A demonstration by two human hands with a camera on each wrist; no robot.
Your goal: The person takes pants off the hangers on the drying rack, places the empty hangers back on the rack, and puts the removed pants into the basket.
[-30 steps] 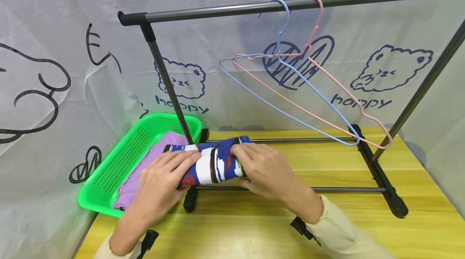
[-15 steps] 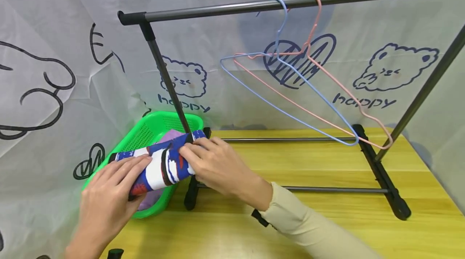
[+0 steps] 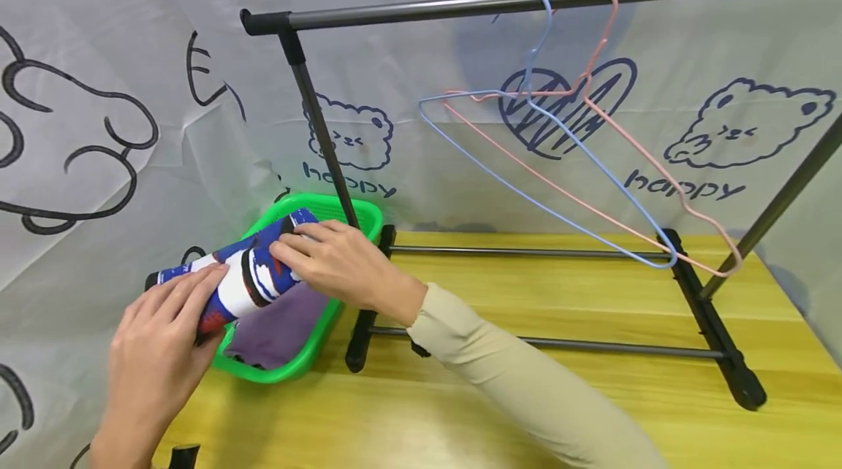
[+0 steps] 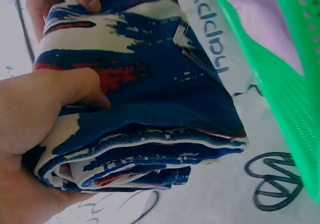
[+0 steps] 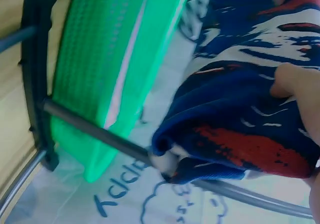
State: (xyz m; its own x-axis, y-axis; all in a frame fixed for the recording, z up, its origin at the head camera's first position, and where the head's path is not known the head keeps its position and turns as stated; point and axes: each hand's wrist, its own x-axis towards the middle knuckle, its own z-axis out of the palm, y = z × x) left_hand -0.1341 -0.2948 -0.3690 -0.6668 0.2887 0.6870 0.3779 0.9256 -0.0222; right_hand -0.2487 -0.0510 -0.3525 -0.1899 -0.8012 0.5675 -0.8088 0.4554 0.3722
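A folded garment (image 3: 242, 286), printed in blue, white, black and red, is held between both hands over the green basket (image 3: 272, 372). My left hand (image 3: 158, 330) grips its near left end, thumb on one face and fingers round the other, as the left wrist view shows. At its far right end my right hand (image 3: 342, 264) pinches the cloth. In the left wrist view the layers of the garment (image 4: 135, 154) show as a thick fold. Below it, a purple garment (image 3: 283, 326) lies in the basket, partly hidden by the bundle.
A dark metal clothes rack (image 3: 427, 11) stands on the wooden table (image 3: 421, 410), right of the basket. From its top bar hang a blue hanger (image 3: 531, 74) and a pink hanger (image 3: 604, 42). A printed white sheet (image 3: 224, 140) lines the back and left side.
Both hands have carried the folded garment leftward, from in front of the rack's left post to over the basket. It now tilts more, its right end higher. The view has shifted slightly left.
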